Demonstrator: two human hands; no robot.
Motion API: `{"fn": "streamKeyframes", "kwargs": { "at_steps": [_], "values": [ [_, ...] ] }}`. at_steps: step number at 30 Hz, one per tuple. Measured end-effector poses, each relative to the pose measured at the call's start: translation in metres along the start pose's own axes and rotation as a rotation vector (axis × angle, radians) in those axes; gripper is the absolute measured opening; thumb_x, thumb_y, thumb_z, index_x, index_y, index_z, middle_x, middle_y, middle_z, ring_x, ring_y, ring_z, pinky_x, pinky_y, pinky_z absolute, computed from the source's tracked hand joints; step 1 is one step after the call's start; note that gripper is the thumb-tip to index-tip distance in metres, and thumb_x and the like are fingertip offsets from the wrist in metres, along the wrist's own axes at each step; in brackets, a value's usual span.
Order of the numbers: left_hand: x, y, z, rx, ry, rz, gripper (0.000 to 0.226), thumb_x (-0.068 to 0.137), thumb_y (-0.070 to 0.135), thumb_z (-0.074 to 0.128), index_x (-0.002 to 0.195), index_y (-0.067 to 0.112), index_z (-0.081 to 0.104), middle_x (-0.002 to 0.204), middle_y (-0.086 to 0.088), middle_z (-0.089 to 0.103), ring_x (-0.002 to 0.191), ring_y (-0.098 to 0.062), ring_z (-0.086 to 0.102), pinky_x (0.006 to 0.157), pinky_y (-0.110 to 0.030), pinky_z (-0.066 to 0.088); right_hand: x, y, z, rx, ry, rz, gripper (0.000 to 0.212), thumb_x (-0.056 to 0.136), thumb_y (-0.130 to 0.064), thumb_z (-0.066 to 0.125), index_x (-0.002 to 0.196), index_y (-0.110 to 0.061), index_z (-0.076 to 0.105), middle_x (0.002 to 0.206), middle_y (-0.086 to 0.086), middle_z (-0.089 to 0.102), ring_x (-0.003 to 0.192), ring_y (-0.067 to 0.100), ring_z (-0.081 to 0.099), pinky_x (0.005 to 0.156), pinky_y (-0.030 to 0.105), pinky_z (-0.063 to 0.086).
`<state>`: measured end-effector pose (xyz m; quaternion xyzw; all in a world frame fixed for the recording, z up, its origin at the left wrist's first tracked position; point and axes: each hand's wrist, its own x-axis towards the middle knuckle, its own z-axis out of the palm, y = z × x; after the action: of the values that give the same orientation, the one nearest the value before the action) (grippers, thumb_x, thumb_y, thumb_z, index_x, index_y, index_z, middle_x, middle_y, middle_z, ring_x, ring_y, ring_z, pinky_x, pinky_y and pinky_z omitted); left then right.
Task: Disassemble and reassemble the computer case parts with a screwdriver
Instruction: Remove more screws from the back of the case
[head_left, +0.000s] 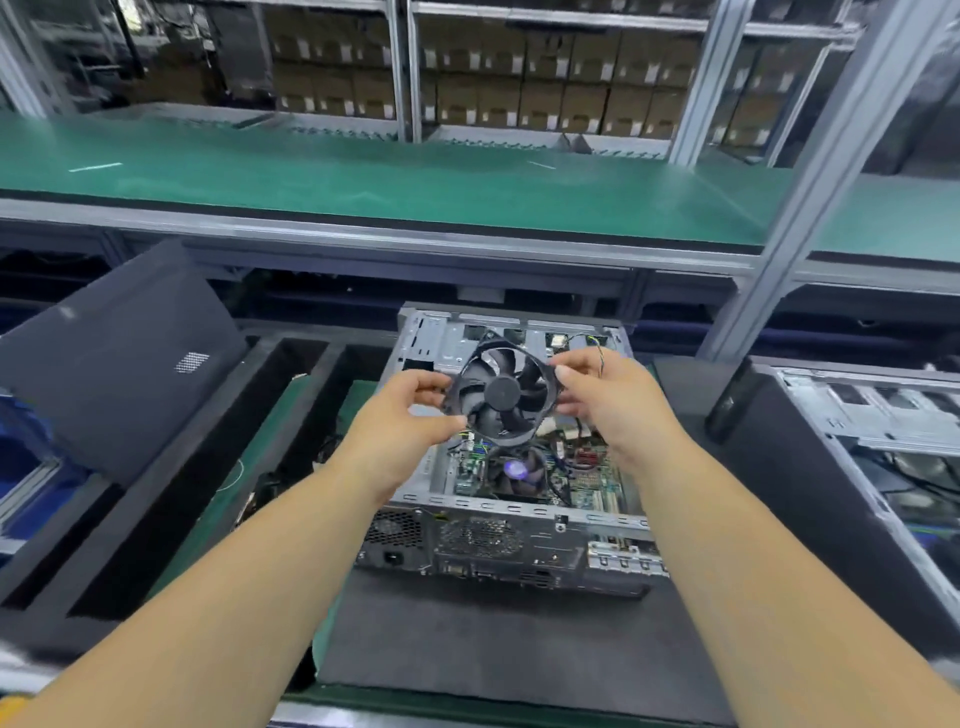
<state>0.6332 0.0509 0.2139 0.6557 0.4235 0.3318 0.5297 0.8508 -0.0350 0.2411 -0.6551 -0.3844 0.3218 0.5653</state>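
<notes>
An open grey computer case (511, 540) lies on a dark mat, its rear panel facing me and its green motherboard (587, 480) showing inside. A black case fan (501, 395) is held in the air above the case. My left hand (402, 421) pinches the fan's left edge and my right hand (608, 400) grips its right edge. A thin multicoloured wire (601, 358) runs from the fan behind my right hand. No screwdriver is in view.
A black side panel (119, 358) leans at the left over black foam trays (171, 499). A second open case (883, 441) sits at the right. A green shelf (363, 176) spans above the bench, with metal posts (810, 192) and stacked cartons behind.
</notes>
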Motion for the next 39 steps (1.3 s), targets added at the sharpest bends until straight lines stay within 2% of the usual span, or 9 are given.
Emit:
{"fn": "streamKeyframes", "kwargs": {
  "at_steps": [5,10,14,19,23,26,32,35,39],
  "values": [
    [-0.005,0.005,0.022,0.124,-0.038,0.003,0.037,0.081,0.021,0.079,0.107,0.04,0.06,0.107,0.015,0.06,0.085,0.0,0.065,0.063,-0.007,0.042,0.005,0.008,-0.022,-0.055,-0.052,-0.083,0.015,0.097,-0.006,0.058,0.096,-0.015,0.069,0.089,0.0,0.066,0.065,0.003,0.063,0.067,0.022,0.055],
    [-0.006,0.01,0.037,0.17,-0.07,-0.002,0.037,0.081,0.024,0.078,0.1,0.047,0.056,0.108,0.015,0.059,0.095,-0.002,0.063,0.068,-0.011,0.041,0.012,0.021,-0.038,-0.077,-0.065,-0.065,0.015,0.097,-0.011,0.059,0.097,-0.019,0.071,0.093,0.001,0.068,0.07,0.007,0.064,0.068,0.024,0.055],
    [-0.009,0.012,0.045,0.162,-0.159,0.073,0.059,0.078,0.024,0.082,0.124,0.046,0.051,0.11,0.012,0.058,0.098,-0.005,0.064,0.077,-0.013,0.05,0.023,0.033,-0.047,-0.083,-0.044,0.013,0.013,0.098,-0.021,0.059,0.095,-0.016,0.071,0.086,-0.005,0.074,0.075,0.014,0.07,0.071,0.031,0.057],
    [-0.01,0.012,0.048,0.671,-0.128,0.346,0.099,0.078,0.035,0.08,0.149,0.054,0.013,0.128,0.022,0.04,0.12,0.005,0.041,0.1,-0.016,0.035,0.033,0.046,-0.053,0.055,-0.023,0.245,0.019,0.099,-0.018,0.061,0.094,-0.001,0.067,0.079,0.008,0.072,0.06,0.014,0.067,0.061,0.026,0.055],
    [-0.006,0.016,0.054,0.983,-0.052,0.716,0.093,0.073,0.027,0.084,0.151,0.029,0.033,0.138,0.003,0.042,0.131,-0.02,0.037,0.111,-0.042,0.034,0.032,0.049,-0.05,0.028,-0.045,0.328,0.016,0.097,-0.016,0.064,0.089,-0.003,0.066,0.088,0.011,0.067,0.065,0.017,0.062,0.058,0.023,0.054],
    [-0.003,0.016,0.06,1.078,-0.125,0.81,0.085,0.072,0.031,0.083,0.146,0.026,0.042,0.138,0.005,0.046,0.132,-0.021,0.04,0.112,-0.042,0.032,0.031,0.048,-0.048,0.047,-0.044,0.348,0.014,0.098,-0.011,0.061,0.086,-0.005,0.064,0.086,0.01,0.064,0.064,0.016,0.061,0.054,0.022,0.053],
    [-0.003,0.014,0.06,0.89,-0.067,0.747,0.056,0.078,0.022,0.078,0.129,0.029,0.056,0.125,0.015,0.057,0.118,-0.007,0.051,0.104,-0.026,0.04,0.029,0.041,-0.052,0.108,-0.084,0.404,0.012,0.098,-0.014,0.062,0.096,-0.002,0.061,0.075,0.009,0.064,0.042,0.008,0.059,0.046,0.02,0.051],
    [-0.004,0.019,0.059,0.705,-0.031,0.59,0.04,0.078,0.027,0.08,0.11,0.043,0.061,0.108,0.026,0.061,0.103,0.006,0.054,0.089,-0.013,0.044,0.027,0.037,-0.056,0.092,-0.131,0.405,0.022,0.099,-0.021,0.06,0.096,0.0,0.062,0.073,0.012,0.066,0.046,0.011,0.056,0.043,0.019,0.048],
    [-0.003,0.024,0.063,0.28,-0.041,0.287,0.033,0.078,0.019,0.082,0.09,0.047,0.069,0.091,0.02,0.071,0.081,0.001,0.066,0.073,-0.011,0.05,0.025,0.03,-0.061,0.127,-0.163,0.395,0.029,0.103,-0.03,0.053,0.088,-0.005,0.057,0.058,0.009,0.064,0.044,0.012,0.051,0.038,0.018,0.041]
  ]
}}
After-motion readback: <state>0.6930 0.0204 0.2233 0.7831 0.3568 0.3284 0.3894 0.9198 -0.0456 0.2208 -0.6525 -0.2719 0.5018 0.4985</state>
